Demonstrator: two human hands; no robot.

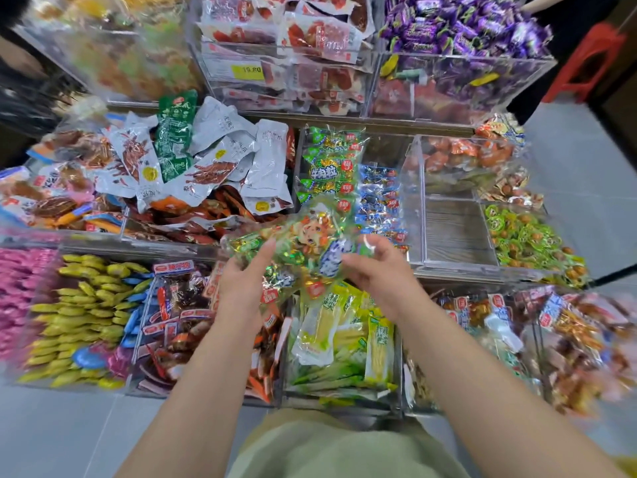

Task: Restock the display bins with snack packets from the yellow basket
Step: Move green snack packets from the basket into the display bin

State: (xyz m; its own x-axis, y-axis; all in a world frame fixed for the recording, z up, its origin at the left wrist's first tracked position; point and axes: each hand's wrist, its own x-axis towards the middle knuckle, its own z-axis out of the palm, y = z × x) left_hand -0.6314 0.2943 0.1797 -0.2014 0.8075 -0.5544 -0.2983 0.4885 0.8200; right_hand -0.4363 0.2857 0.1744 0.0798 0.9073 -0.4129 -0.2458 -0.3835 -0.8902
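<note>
The fingers [266, 251] of the left hand [243, 282] lie along the left end of a snack bag [310, 236] and grip it. The right hand [382, 274] curls round the right end, its fingers bent over the wrap. The snack bag is held in the air over the seam between the middle and front rows of bins. It is clear, crinkled film, blurred, packed with small green and gold packets, and shows a cartoon figure and a blue-white patch.

Just behind it sits a bin of green packets [331, 163], with blue packets [379, 198] beside them. Right of those is a clear compartment [455, 232] with its base showing. Below the hands lie yellow-green pouches [344, 336] and red-labelled packets [179, 315]. White pouches [220, 157] heap over their bin's rim at the left. Grey floor [579, 174] lies open to the right.
</note>
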